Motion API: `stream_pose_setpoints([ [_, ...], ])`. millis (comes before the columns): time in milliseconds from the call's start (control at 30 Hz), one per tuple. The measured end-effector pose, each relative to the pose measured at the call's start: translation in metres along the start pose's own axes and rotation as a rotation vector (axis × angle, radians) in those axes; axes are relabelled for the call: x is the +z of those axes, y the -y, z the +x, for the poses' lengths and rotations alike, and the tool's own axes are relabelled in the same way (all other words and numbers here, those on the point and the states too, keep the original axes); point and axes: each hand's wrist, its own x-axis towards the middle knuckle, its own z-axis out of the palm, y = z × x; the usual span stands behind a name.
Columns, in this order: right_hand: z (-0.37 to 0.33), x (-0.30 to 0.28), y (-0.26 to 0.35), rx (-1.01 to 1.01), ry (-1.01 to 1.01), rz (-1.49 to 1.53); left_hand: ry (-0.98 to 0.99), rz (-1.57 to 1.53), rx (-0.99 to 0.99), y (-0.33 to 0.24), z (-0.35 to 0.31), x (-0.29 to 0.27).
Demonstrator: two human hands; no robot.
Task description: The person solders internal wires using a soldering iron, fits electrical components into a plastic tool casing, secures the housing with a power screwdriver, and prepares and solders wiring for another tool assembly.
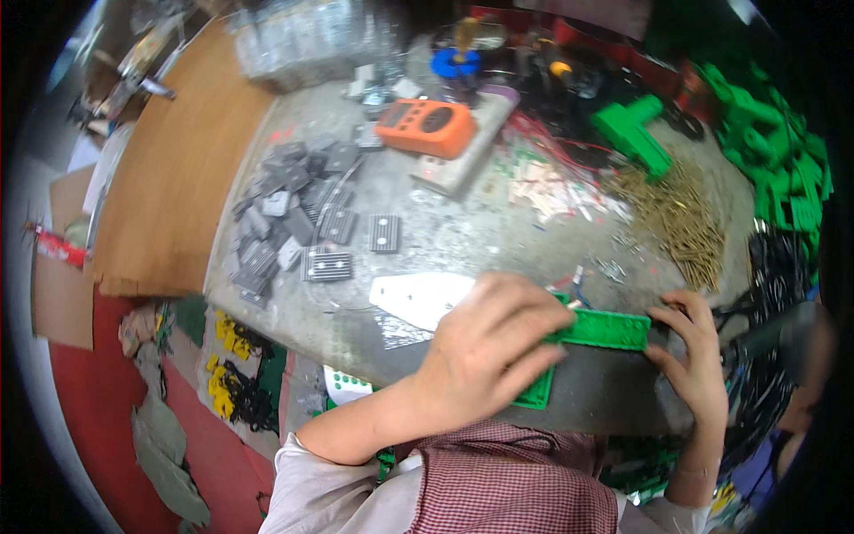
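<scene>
A green plastic housing (609, 329), open like a trough, lies level near the table's front edge. My right hand (692, 351) grips its right end between fingers and thumb. Over its left end is my left hand (498, 334), slightly blurred, fingers and thumb curled in; what they hold is hidden. Small wire ends (578, 283) stick up by the left fingertips. Below that hand shows another green ribbed section (535, 393); whether it joins the housing, I cannot tell. A white tapered plate (414, 295) with small holes lies left of my left hand, partly covered by it.
Grey finned blocks (289, 209) are heaped at the left. An orange multimeter (425, 126) rests on a power strip (467, 151) farther back. Brass-coloured screws (680, 218), a green T-shaped housing (636, 133) and stacked green housings (778, 151) occupy the right. Black cables (772, 276) hang beside them.
</scene>
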Motion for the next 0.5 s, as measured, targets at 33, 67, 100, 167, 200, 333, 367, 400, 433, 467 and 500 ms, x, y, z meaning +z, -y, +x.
stream_pose_setpoints([
  [33,-0.006,-0.006,0.002,0.044,-0.054,0.116,0.04,-0.181,-0.011,-0.01,0.004,-0.009],
  [67,-0.005,-0.015,0.0,-0.023,-0.116,0.072,0.067,-0.432,0.062,-0.019,0.008,-0.015],
  [100,-0.007,-0.023,-0.001,-0.008,-0.191,0.055,0.094,-0.688,0.174,-0.025,0.014,-0.019],
  [167,-0.006,-0.022,-0.008,-0.007,-0.258,0.058,-0.136,-1.215,0.3,-0.05,0.015,-0.001],
  [200,-0.004,-0.019,-0.014,-0.024,-0.282,0.05,-0.086,-1.369,0.28,-0.054,0.018,-0.001],
  [333,-0.006,-0.01,-0.006,-0.042,-0.261,0.048,0.243,-1.789,0.549,-0.027,0.017,0.044],
  [367,-0.009,-0.011,-0.007,-0.035,-0.26,0.035,0.207,-1.758,0.539,-0.027,0.015,0.04],
  [400,-0.011,-0.013,-0.012,-0.063,-0.273,0.049,0.171,-1.726,0.529,-0.028,0.012,0.037],
  [433,-0.014,-0.015,-0.017,-0.063,-0.256,0.054,0.135,-1.702,0.521,-0.028,0.009,0.035],
  [467,-0.014,-0.015,-0.025,-0.064,-0.237,0.063,0.098,-1.676,0.509,-0.027,0.008,0.034],
  [500,-0.014,-0.012,-0.038,-0.079,-0.225,0.075,0.062,-1.648,0.5,-0.027,0.007,0.033],
])
